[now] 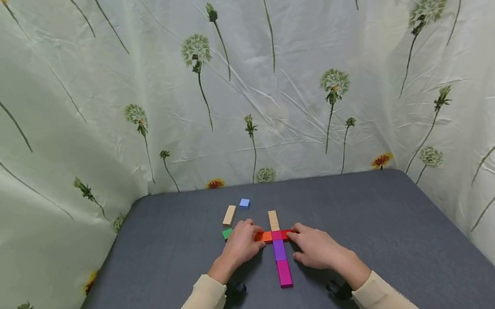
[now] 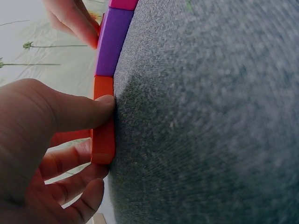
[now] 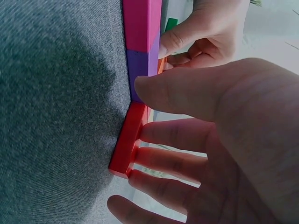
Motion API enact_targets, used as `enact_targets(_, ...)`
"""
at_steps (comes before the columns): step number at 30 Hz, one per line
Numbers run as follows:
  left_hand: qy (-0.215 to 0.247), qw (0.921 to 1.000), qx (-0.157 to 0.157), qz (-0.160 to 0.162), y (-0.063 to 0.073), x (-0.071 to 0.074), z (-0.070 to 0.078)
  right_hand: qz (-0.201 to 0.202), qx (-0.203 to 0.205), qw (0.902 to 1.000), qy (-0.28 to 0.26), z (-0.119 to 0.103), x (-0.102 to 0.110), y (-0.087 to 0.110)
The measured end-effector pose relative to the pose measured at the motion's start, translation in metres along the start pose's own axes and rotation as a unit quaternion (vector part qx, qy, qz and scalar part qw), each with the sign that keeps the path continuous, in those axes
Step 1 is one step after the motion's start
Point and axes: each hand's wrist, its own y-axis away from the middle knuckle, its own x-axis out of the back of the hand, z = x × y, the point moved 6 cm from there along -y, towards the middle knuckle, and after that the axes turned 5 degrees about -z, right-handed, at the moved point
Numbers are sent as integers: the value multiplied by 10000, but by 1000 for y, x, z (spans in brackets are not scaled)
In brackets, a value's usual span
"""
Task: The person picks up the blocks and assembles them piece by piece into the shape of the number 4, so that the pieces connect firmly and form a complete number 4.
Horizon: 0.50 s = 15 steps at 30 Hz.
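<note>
Flat coloured blocks form a cross on the dark table. Its upright runs from a plain wooden block (image 1: 274,220) through a small pink square block (image 1: 276,235) and a purple block (image 1: 279,250) to a magenta block (image 1: 284,274). My left hand (image 1: 243,243) pinches the orange block (image 2: 103,144), the cross's left arm, with the thumb along its near side and fingers behind. On the right side, my right hand (image 1: 318,245) rests nearly straight fingers against the red block (image 3: 128,140). In the right wrist view, its thumb overlaps the purple block.
Beyond the left hand lie a green block (image 1: 227,234), partly hidden by that hand, a loose wooden block (image 1: 230,215) and a small blue block (image 1: 244,203). A curtain (image 1: 267,93) printed with dandelions hangs behind the dark table (image 1: 355,197).
</note>
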Motion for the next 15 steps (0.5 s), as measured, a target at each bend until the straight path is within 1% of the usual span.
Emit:
enact_targets(6,19,9999,52,-117,-2,0,0,4,-70,10000,-8,0,1,0)
enact_targets(15,84,9997,166,-136,-1,-1,-2,29,-37,10000,-38,-2,1,1)
